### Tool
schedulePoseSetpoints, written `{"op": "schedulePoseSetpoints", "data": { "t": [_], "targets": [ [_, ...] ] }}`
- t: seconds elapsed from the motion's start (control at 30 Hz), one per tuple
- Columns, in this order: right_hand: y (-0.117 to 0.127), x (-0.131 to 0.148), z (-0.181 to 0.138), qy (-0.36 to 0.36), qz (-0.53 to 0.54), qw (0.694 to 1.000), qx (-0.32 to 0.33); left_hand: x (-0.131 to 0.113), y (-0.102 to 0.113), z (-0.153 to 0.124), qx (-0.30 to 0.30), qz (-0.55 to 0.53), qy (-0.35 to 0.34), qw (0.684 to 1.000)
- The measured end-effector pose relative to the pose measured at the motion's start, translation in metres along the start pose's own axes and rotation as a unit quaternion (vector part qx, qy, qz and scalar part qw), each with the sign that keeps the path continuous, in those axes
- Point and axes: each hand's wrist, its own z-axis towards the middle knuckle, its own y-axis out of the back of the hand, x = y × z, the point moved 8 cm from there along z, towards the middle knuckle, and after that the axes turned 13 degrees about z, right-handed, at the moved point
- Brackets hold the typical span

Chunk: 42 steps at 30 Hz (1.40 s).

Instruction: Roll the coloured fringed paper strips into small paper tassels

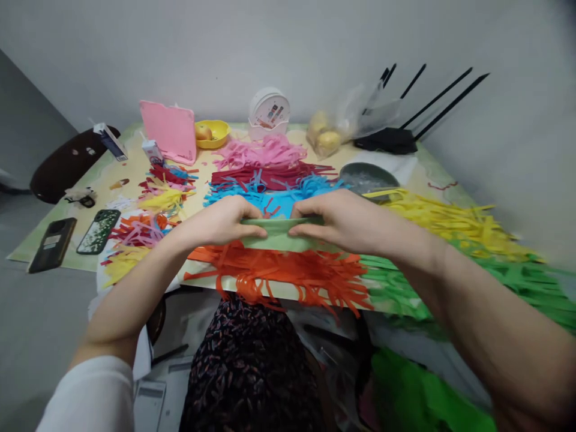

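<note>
The left hand [225,221] and right hand [344,217] pinch a pale green strip [276,235].

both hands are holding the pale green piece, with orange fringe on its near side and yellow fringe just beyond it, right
Not quite: the head view shows blue fringe, not yellow, just beyond the pale green piece. The left hand and right hand do both hold it, with orange fringe on its near side.
</note>
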Motion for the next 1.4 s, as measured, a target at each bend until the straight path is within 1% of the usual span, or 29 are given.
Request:
{"op": "schedulePoseSetpoints", "data": {
  "t": [0.13,0.2,0.3,0.4,0.47,0.53,0.6,0.7,0.77,0.83,0.93,1.0,1.07,1.13,1.23,1.33,1.4],
  "targets": [
    [0.000,-0.013,-0.004,-0.019,0.013,1.000,0.019,0.003,-0.007,0.001,0.038,-0.054,0.016,0.998],
    [0.000,-0.018,-0.007,-0.023,0.016,0.999,0.022,0.005,-0.008,0.000,0.040,-0.060,0.024,0.997],
    [0.001,-0.020,-0.011,-0.006,0.033,0.999,0.004,0.006,-0.010,-0.003,0.033,-0.057,0.030,0.997],
    [-0.003,-0.019,-0.014,0.020,0.071,0.997,-0.011,0.005,-0.011,-0.006,0.010,-0.052,0.020,0.998],
    [-0.005,-0.020,-0.015,0.023,0.098,0.994,-0.031,0.003,-0.010,-0.009,-0.014,-0.053,0.007,0.998],
    [-0.005,-0.023,-0.018,0.016,0.122,0.990,-0.075,0.002,-0.009,-0.013,-0.040,-0.072,0.002,0.997],
    [-0.003,-0.026,-0.023,0.011,0.152,0.980,-0.127,0.004,-0.009,-0.018,-0.071,-0.118,0.012,0.990],
    [-0.002,-0.030,-0.033,0.008,0.206,0.959,-0.196,0.013,-0.013,-0.024,-0.137,-0.215,0.043,0.966],
    [-0.005,-0.033,-0.040,0.010,0.241,0.941,-0.237,0.020,-0.018,-0.027,-0.188,-0.272,0.055,0.942],
    [-0.012,-0.038,-0.045,0.014,0.283,0.922,-0.266,0.025,-0.026,-0.030,-0.222,-0.321,0.055,0.919],
    [-0.025,-0.048,-0.047,0.025,0.357,0.890,-0.283,0.028,-0.038,-0.032,-0.234,-0.388,0.044,0.890],
    [-0.032,-0.053,-0.045,0.042,0.400,0.873,-0.277,0.030,-0.042,-0.034,-0.235,-0.406,0.044,0.882],
    [-0.035,-0.055,-0.042,0.057,0.427,0.862,-0.267,0.031,-0.041,-0.036,-0.239,-0.403,0.049,0.882],
    [-0.036,-0.056,-0.041,0.063,0.432,0.861,-0.260,0.028,-0.037,-0.037,-0.242,-0.390,0.038,0.888],
    [-0.032,-0.052,-0.041,0.074,0.397,0.876,-0.263,0.019,-0.031,-0.038,-0.249,-0.346,0.019,0.904],
    [-0.029,-0.047,-0.042,0.068,0.334,0.899,-0.276,0.016,-0.028,-0.040,-0.288,-0.267,0.055,0.918],
    [-0.027,-0.045,-0.046,0.047,0.280,0.908,-0.307,0.016,-0.027,-0.043,-0.322,-0.208,0.078,0.920]
  ]
}}
